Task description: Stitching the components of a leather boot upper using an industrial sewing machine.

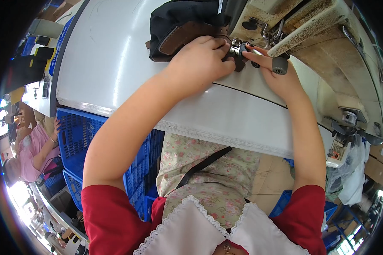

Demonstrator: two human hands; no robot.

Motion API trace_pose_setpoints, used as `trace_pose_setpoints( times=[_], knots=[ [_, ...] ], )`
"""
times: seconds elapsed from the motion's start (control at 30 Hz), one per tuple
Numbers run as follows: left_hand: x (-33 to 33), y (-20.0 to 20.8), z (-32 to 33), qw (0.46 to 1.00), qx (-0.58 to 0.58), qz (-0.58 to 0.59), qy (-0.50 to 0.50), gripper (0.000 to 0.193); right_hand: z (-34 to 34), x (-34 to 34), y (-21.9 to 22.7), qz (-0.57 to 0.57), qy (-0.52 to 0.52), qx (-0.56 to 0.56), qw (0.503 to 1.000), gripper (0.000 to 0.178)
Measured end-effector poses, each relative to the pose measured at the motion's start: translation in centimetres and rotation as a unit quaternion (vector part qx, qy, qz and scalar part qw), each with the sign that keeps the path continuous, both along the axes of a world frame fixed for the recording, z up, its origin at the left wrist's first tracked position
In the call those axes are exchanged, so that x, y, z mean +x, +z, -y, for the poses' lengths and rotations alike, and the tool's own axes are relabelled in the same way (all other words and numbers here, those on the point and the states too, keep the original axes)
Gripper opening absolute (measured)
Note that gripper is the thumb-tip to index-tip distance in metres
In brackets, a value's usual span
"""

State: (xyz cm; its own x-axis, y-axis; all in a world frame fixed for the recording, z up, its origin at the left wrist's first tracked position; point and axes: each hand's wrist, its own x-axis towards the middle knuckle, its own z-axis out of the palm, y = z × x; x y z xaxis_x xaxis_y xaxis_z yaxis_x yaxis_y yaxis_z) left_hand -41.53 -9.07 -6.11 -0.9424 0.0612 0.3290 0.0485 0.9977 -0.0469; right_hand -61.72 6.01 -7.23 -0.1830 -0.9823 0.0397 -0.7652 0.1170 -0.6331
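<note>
A black fabric piece [178,17] with a brown leather patch [181,37] lies on the white table [110,55] against a cream sewing machine [327,46]. My left hand [202,59] presses down on the piece's edge right by the metal presser foot [237,46], fingers curled onto the material. My right hand [276,74] rests on the table just right of the foot, its fingers stretched toward the needle area and touching the piece's small dark end. A black roller [280,65] on the machine sits over that hand.
Blue plastic crates [78,140] stand at my left below the table edge. Another person in pink [34,148] sits further left. A black strap [202,165] lies across my flowered lap. Bags and boxes [353,174] crowd the right side.
</note>
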Motion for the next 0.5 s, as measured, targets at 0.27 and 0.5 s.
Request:
trace_pose_setpoints(
  times=[0.27, 0.5],
  knots=[
    [-0.2, 0.0, 0.5, 0.999, 0.027, 0.017, -0.011, 0.037, 0.0, 0.5, -1.1, -0.128, 0.027, -0.177, 0.975, 0.041],
    [-0.5, 0.2, 1.3, 0.998, 0.042, 0.016, -0.046, 0.029, -0.2, 0.5, -2.1, -0.196, 0.019, -0.171, 0.965, 0.045]
  ],
)
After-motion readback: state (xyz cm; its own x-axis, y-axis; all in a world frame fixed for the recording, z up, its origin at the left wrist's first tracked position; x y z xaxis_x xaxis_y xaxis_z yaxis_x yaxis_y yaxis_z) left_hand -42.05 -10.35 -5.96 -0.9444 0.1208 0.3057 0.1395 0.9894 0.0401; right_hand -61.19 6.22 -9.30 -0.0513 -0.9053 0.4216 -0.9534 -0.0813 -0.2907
